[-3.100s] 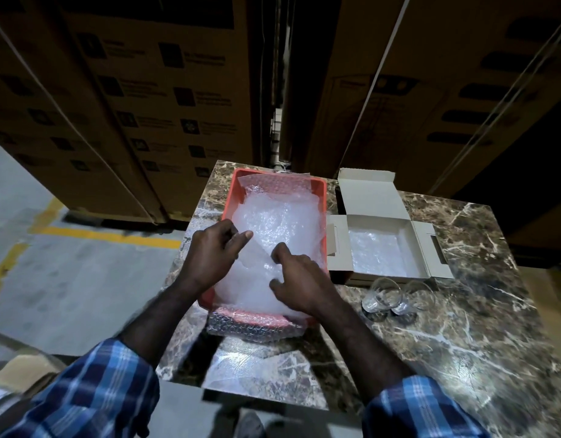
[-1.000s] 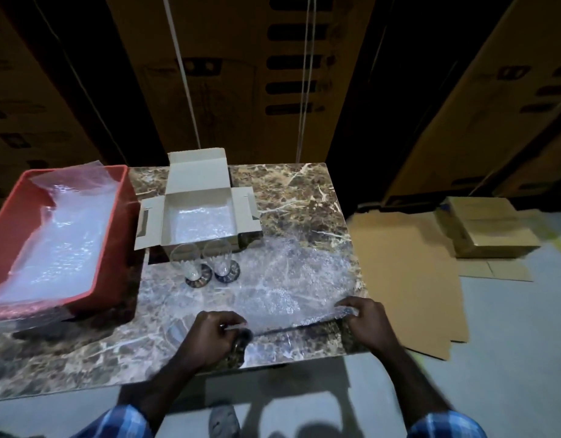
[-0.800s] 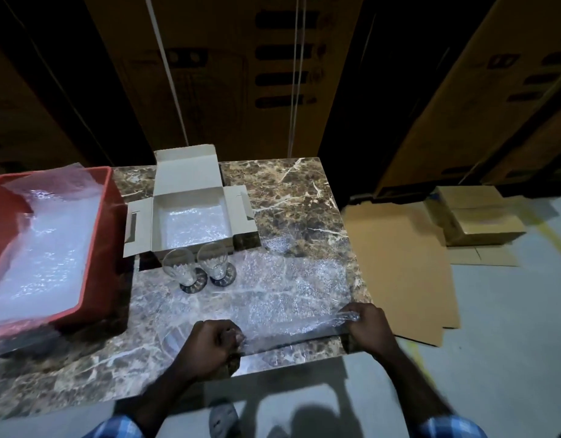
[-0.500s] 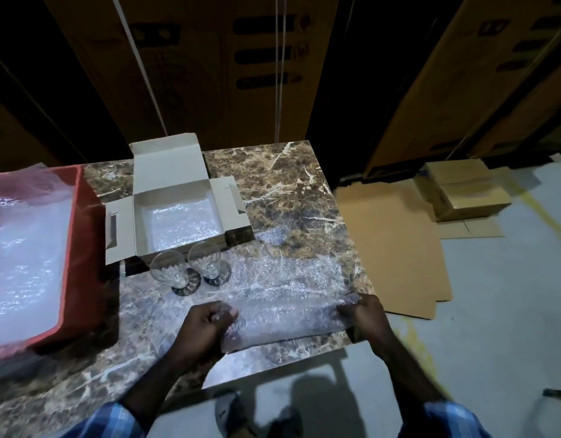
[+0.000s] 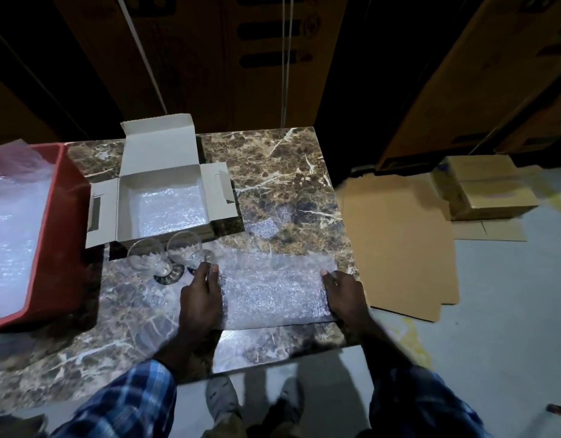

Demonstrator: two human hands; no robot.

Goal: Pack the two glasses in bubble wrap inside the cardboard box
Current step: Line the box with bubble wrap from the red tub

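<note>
Surface: a brown marble-patterned table (image 5: 282,172), glossy, its near edge catching light.
Room: dim; tall stacked brown cartons (image 5: 209,55) rose behind the table from 10 to 2 o'clock; grey floor (image 5: 509,327) at 3 to 5 o'clock.
Bubble wrap sheet (image 5: 273,289): lay flat on the table at centre, near the front edge.
Left hand (image 5: 202,298): fingers straight, pressed flat on the sheet's left edge, fingertips just beside a glass foot.
Right hand (image 5: 344,294): fingers extended, pressed on the sheet's right edge.
Glasses (image 5: 165,252): two, upright, side by side at 10 o'clock of the sheet, touching the box front.
Cardboard box (image 5: 160,172): open, flaps spread, bubble wrap lining its bottom.
Red crate (image 5: 66,216): at 9 o'clock, holding more wrap.
Floor items: flattened cardboard (image 5: 396,245) at 3 o'clock; small stacked boxes (image 5: 484,188) beyond.
Writing: dark printed blocks on the cartons, unreadable.
</note>
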